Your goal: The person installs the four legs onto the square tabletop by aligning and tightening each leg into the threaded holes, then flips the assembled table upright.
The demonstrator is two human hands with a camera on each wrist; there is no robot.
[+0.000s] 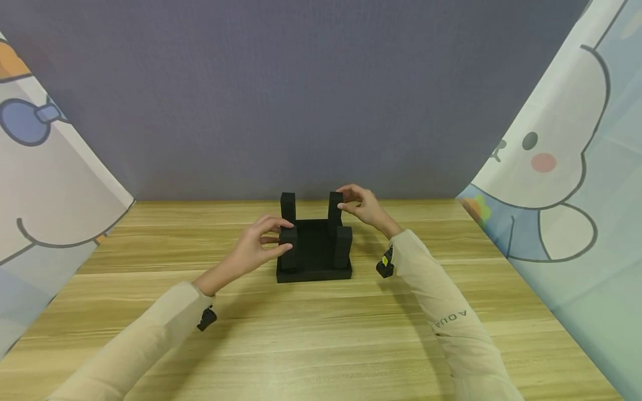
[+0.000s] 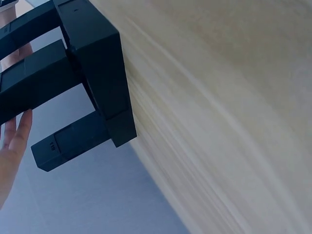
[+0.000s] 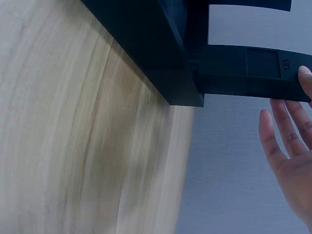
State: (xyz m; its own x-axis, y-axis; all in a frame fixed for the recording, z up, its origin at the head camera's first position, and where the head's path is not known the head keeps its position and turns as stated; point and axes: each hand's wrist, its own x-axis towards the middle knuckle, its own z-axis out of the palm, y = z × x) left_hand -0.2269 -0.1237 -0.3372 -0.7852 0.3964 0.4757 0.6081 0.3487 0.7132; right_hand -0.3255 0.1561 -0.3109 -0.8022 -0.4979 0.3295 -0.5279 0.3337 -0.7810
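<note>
A black square tray-like base (image 1: pixel 315 275) stands on the wooden table, with several upright black posts at its corners. My left hand (image 1: pixel 253 245) holds the near left post (image 1: pixel 289 250) by its upper part, thumb on the near side and fingers behind. At the far right post (image 1: pixel 335 214), my right hand (image 1: pixel 363 207) pinches the top between thumb and fingers. The right wrist view shows this post (image 3: pixel 234 68) with a raised mark like "123", the thumb of the hand (image 3: pixel 297 170) against its end. In the left wrist view, fingertips of the hand (image 2: pixel 14 151) touch a post (image 2: pixel 41 80).
The far left post (image 1: pixel 288 206) and near right post (image 1: pixel 343 245) stand untouched. A grey partition (image 1: pixel 301 100) rises behind the table (image 1: pixel 301 334). Cartoon-printed curtains (image 1: pixel 562 184) hang at both sides. A small black device (image 1: pixel 385 264) sits at the right wrist.
</note>
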